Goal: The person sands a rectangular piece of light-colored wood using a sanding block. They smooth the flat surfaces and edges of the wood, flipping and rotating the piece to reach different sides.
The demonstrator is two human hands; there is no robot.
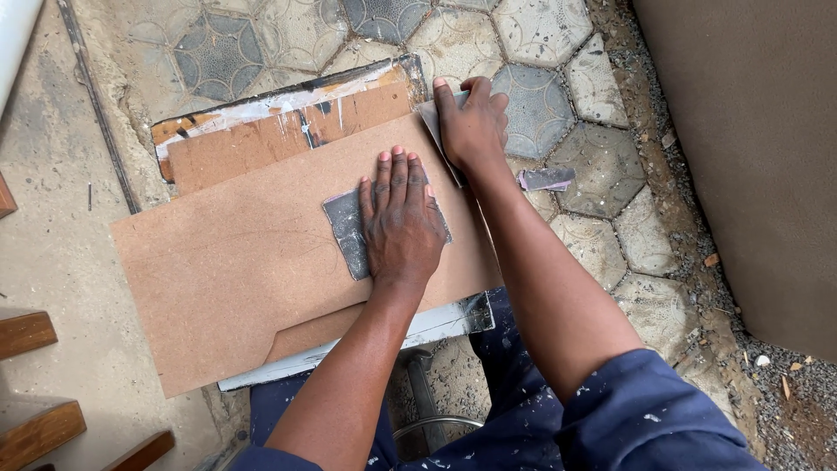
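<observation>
Two hands on the work. Left hand (399,225) lies flat, palm down, fingers straight and together, pressing a grey, roughly square sheet of sandpaper (346,231) onto a large brown rectangular fibreboard panel (244,262). Sandpaper sits right of the panel's middle, mostly under the palm; its left part and a sliver at the right show.

Right hand (473,125) is at the panel's far right corner, fingers curled together and clamped over the edge, with a second grey sheet (431,116) under or against them. Cannot tell how much of that sheet is gripped.

Panel has a notch cut into its near edge. It lies tilted on a stack: a smaller brown board (288,135) shows beyond its far edge, and under that a paint-smeared white and orange board (261,105). A white-edged base with a metal corner bracket (475,312) sticks out at the near side.

Just right of the stack, a small folded scrap of grey sandpaper (546,179) lies on the floor, apart from both hands.

Floor is hexagonal patterned paving tiles (602,166), grey and cream, dusty. Gravel strip (697,262) runs along the right beside a plain brown wall (750,148). Wooden pieces (35,384) at the lower left. Dark blue paint-flecked clothing (628,419) at the bottom.
</observation>
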